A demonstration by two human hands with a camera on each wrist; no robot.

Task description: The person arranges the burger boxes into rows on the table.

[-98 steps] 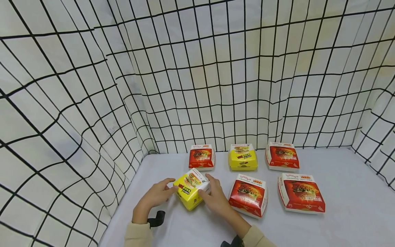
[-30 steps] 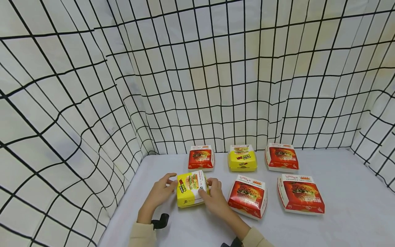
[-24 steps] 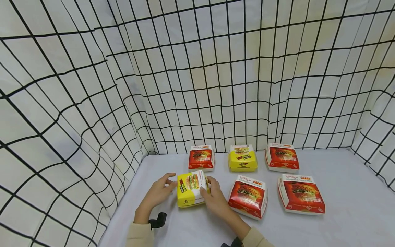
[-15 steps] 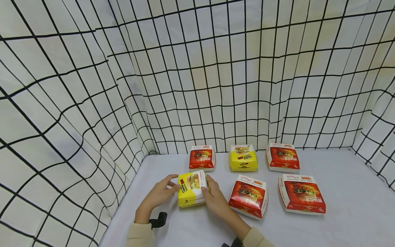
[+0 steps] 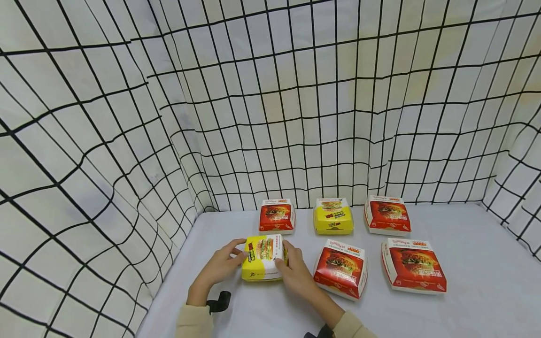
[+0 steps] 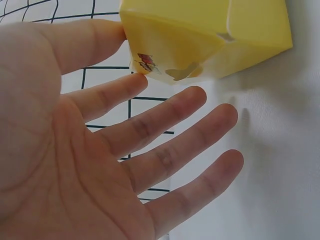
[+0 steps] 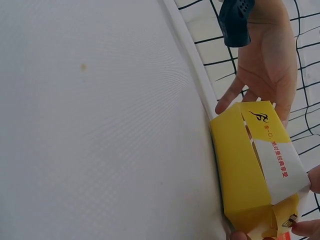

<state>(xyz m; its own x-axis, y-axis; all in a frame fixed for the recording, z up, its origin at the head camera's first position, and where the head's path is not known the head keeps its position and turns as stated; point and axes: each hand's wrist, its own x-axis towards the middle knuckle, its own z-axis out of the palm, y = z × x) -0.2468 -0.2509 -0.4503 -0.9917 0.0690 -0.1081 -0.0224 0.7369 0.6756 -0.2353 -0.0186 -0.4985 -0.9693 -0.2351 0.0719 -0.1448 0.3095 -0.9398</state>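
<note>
A yellow-and-white burger box [image 5: 264, 257] sits on the white table between both hands. My right hand [image 5: 297, 272] holds its right side, thumb on the top near the edge and fingers along the far side. In the right wrist view, fingertips [image 7: 314, 180] show around one corner of the burger box [image 7: 245, 170]. My left hand [image 5: 220, 266] is at the box's left side. The left wrist view shows that hand [image 6: 105, 135] spread with straight fingers, thumb and index fingertips at a corner of the box [image 6: 200, 30], the other fingers apart from it.
Behind stand a red burger box [image 5: 276, 216], another yellow one [image 5: 333, 216] and a red one [image 5: 387, 215]. To the right lie two larger red boxes, the nearer one [image 5: 340, 268] beside my right hand and another [image 5: 414, 265]. Black-gridded white cloth [image 5: 296, 117] walls the table [image 5: 486, 281].
The yellow burger box has turned on the table from a slanted position to nearly square with me. Both hands have stayed at its sides; the other boxes have not moved.
</note>
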